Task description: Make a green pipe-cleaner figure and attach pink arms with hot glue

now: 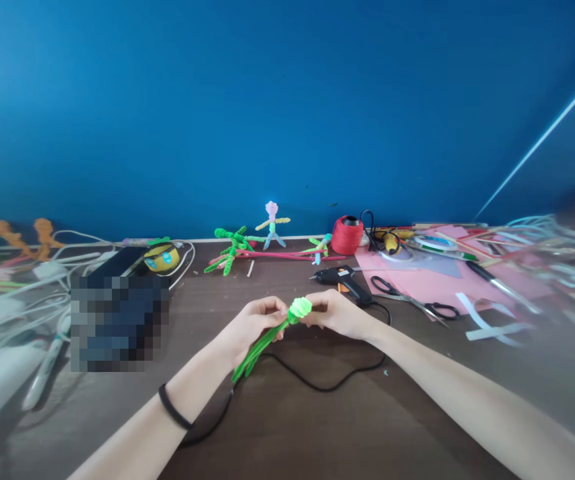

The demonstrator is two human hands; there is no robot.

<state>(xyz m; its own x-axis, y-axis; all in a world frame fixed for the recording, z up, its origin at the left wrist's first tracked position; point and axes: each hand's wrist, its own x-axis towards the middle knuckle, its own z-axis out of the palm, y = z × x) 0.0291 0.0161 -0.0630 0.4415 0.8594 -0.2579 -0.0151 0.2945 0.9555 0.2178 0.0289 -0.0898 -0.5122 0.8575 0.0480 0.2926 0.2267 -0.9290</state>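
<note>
Both hands meet over the middle of the brown table (317, 427). My left hand (252, 323) pinches the stems of a bright green pipe-cleaner bundle (267, 337), whose loose ends trail down toward me. My right hand (335, 312) is closed on the coiled green knob (300, 307) at the bundle's top. A black band sits on my left wrist.
A black glue gun (342, 280) lies just behind my right hand, its cord (317, 383) looping under my arms. Scissors (412, 301), pink paper (432, 277) and paper strips lie right. Red thread spool (346, 235) and pipe-cleaner figures (272, 223) stand by the blue wall. Cables and a blurred patch lie left.
</note>
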